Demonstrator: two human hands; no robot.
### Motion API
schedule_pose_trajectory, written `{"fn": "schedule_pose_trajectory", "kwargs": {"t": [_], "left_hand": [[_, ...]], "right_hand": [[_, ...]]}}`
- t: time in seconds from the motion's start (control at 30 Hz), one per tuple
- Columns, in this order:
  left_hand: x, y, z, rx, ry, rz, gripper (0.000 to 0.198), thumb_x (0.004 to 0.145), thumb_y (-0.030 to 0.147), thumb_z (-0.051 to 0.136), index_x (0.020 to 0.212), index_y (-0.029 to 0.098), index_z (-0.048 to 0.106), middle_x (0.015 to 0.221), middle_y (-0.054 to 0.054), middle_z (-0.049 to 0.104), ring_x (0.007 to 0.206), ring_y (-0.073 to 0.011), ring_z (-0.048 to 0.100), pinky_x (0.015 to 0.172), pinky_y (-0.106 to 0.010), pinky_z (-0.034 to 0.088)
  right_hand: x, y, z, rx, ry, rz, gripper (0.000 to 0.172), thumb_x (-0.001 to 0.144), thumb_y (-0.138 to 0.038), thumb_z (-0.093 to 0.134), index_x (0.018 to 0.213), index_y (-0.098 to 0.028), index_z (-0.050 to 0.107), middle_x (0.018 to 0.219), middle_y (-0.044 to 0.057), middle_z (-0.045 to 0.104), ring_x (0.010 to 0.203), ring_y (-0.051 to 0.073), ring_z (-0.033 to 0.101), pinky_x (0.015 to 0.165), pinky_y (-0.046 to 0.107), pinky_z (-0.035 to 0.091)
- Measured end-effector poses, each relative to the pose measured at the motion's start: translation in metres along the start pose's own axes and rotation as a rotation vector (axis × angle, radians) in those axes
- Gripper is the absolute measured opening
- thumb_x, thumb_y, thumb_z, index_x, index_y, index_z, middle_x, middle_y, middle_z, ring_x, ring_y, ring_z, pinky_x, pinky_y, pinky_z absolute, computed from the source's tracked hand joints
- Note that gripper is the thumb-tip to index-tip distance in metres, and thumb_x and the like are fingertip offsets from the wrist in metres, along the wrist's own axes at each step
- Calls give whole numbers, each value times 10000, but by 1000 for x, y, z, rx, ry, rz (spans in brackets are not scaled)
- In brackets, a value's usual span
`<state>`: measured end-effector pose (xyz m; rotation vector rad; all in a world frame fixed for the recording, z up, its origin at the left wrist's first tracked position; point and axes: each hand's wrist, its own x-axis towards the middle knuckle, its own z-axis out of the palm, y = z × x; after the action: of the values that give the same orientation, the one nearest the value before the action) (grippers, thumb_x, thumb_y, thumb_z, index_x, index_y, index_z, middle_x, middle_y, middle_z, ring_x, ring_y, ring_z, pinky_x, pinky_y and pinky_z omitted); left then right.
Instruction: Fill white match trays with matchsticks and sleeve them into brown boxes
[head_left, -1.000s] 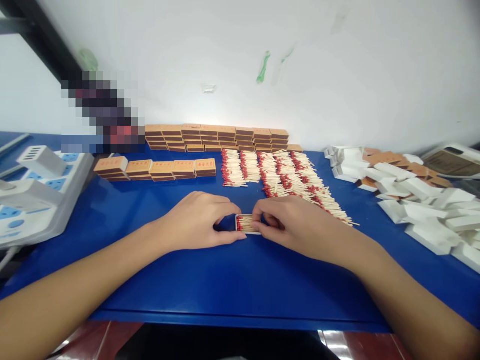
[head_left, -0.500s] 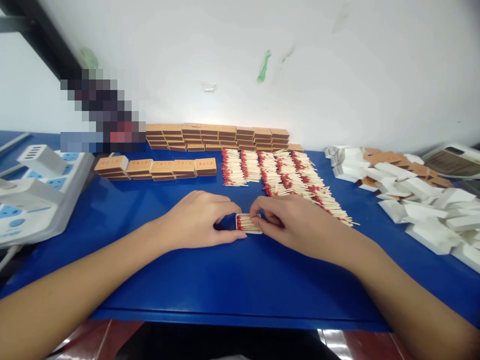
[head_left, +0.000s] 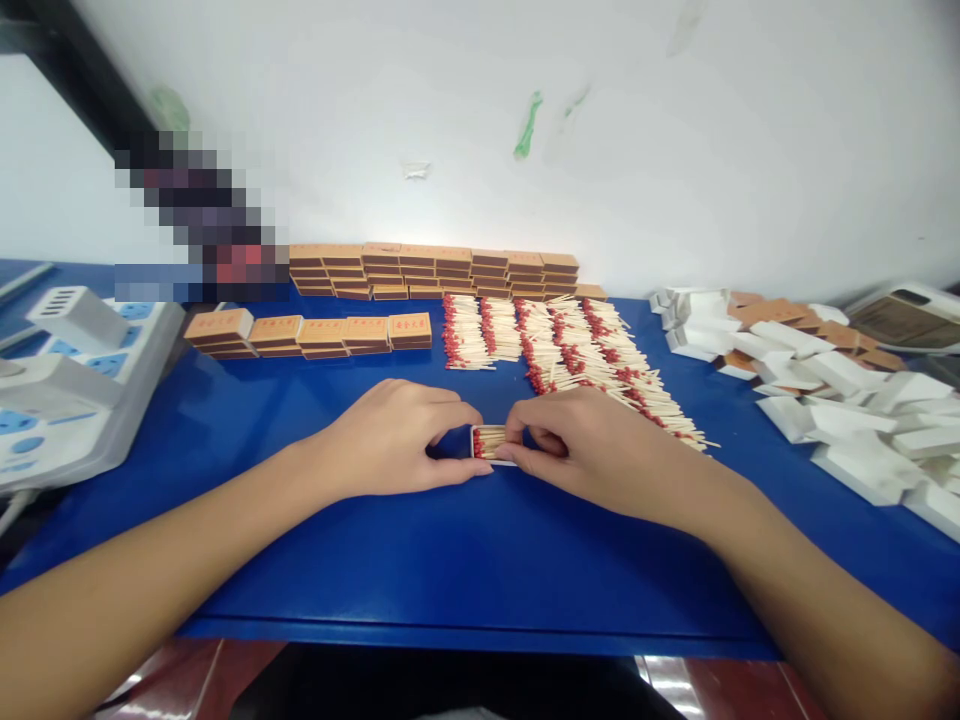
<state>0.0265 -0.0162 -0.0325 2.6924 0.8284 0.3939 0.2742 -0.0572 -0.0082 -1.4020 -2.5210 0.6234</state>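
A small white matchbox tray [head_left: 489,443] filled with red-tipped matches lies on the blue table [head_left: 465,560] between my hands. My left hand [head_left: 394,440] rests curled at the tray's left end, its thumb and forefinger pinching that end. My right hand [head_left: 592,445] grips the tray's right end with bent fingers, forefinger on top of the matches. Just beyond my right hand, loose matches [head_left: 562,350] lie in rows.
Closed orange matchboxes stand in a short row [head_left: 307,335] and a longer stack [head_left: 435,272] along the wall. Several empty white trays and orange sleeves [head_left: 817,385] are heaped at the right. A white power strip [head_left: 67,380] sits at the left edge.
My right hand's fingers shifted slightly over the tray's right end; the tray and my left hand stayed put.
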Motion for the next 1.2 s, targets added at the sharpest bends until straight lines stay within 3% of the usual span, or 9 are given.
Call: {"fn": "schedule_pose_trajectory", "kwargs": {"t": [0.47, 0.6, 0.8, 1.2], "left_hand": [[0, 0, -1, 15, 2, 11, 334, 970, 529, 685, 1072, 225, 779, 773, 37, 680, 658, -111, 611, 620, -277, 388], [0, 0, 0, 19, 10, 16, 339, 968, 531, 688, 1083, 225, 781, 774, 37, 681, 656, -112, 609, 621, -277, 390], [0, 1, 1, 10, 12, 18, 350, 971, 539, 682, 1051, 215, 787, 771, 27, 685, 659, -116, 618, 630, -274, 402], [-1, 0, 1, 24, 16, 48, 328, 974, 524, 686, 1049, 218, 777, 771, 32, 690, 650, -112, 611, 620, -271, 396]], "right_hand": [[2, -1, 1, -55, 21, 7, 223, 1004, -299, 640, 800, -213, 667, 680, -21, 629, 607, 127, 539, 576, 274, 310], [2, -1, 1, -38, 57, 15, 182, 1009, -327, 643, 868, -227, 701, 683, -27, 625, 611, 126, 541, 571, 270, 307], [4, -1, 4, -57, 22, 22, 210, 1009, -328, 645, 839, -211, 688, 683, -19, 618, 614, 131, 529, 573, 283, 303], [2, 2, 2, 78, -2, -109, 152, 1059, -281, 607, 994, -225, 732, 799, -25, 689, 687, 127, 581, 648, 268, 364]]}}
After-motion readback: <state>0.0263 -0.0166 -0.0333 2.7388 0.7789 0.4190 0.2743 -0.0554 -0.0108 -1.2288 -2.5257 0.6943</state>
